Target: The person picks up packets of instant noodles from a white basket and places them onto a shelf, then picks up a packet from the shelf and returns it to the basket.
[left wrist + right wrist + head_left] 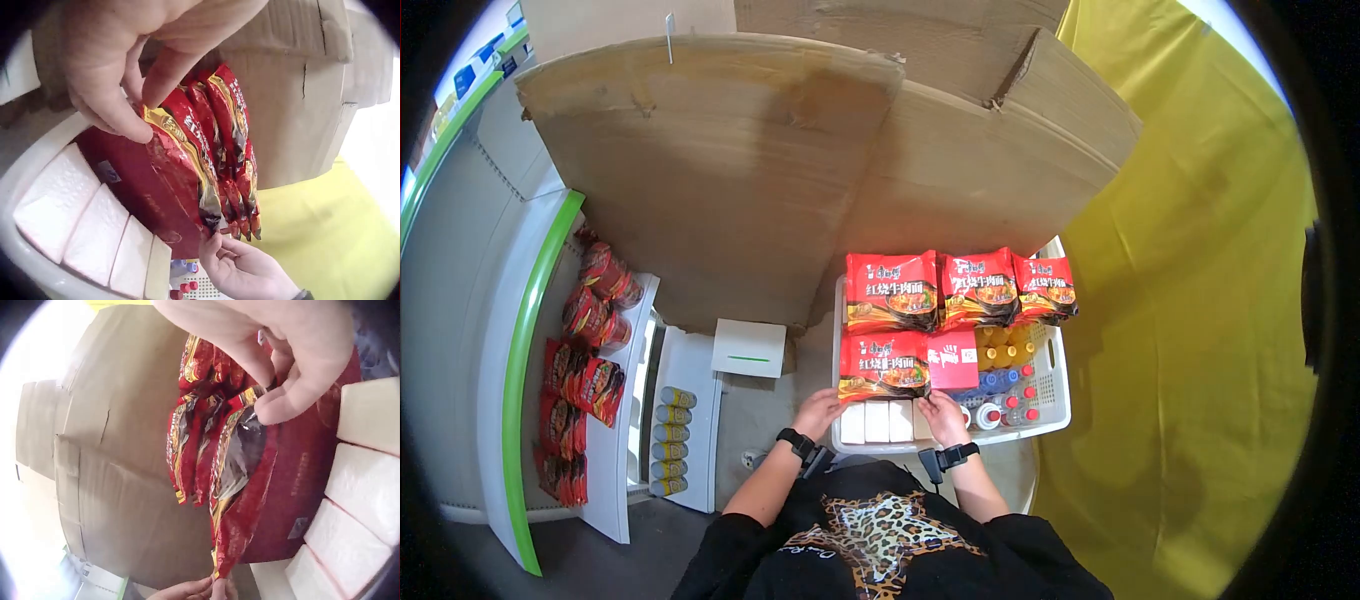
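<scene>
Both hands pinch the near corners of a red instant noodle packet (884, 367) over a white basket (1055, 400). My left hand (818, 411) has its left corner, thumb and fingertips together; my right hand (945, 417) pinches the right corner. In the left wrist view the packet (178, 159) stands tilted above a dark red box (144, 194), the left hand (131, 69) at its upper end. The right wrist view shows the right hand (300, 362) on the other corner of the packet (240, 481). Behind it lie more red packets (892, 290).
In the basket are white boxes (878, 422), a pink-red box (953, 360), orange bottles (1005, 350) and red-capped bottles (1022, 405). Shelves at left hold red noodle packets (600, 388) and cans (672, 434). Cardboard (730, 170) stands behind, a yellow cloth (1180, 300) at right.
</scene>
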The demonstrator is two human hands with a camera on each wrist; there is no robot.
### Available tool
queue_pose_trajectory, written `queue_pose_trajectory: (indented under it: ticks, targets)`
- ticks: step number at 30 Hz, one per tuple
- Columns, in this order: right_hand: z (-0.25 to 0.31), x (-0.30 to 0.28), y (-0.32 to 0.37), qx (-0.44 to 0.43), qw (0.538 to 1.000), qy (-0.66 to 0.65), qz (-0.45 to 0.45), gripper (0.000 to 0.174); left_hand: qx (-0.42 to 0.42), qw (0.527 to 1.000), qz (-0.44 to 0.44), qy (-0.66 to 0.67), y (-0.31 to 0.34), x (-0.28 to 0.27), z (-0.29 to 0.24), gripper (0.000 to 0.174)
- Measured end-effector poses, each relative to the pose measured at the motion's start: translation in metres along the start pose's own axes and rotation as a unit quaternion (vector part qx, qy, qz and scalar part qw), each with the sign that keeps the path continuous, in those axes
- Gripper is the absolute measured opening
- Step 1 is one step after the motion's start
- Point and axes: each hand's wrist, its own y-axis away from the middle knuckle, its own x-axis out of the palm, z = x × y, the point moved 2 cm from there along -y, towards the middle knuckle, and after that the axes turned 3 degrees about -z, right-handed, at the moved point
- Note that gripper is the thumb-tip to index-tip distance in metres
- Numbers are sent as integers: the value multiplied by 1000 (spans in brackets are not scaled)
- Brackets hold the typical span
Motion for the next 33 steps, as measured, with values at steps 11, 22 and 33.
queue_pose_trajectory:
  ticks: [11,22,33]
  targets:
    - [-29,19,29,138,985,100,37,19,0,997,-69,-24,25,-65,-25,34]
    - [-62,104,42,229,931,236,158,24,42,963,-226,142,89,-234,-27,31]
    - [-170,223,41,278,867,312,272,22,75,912,-309,259,141,-338,-56,26]
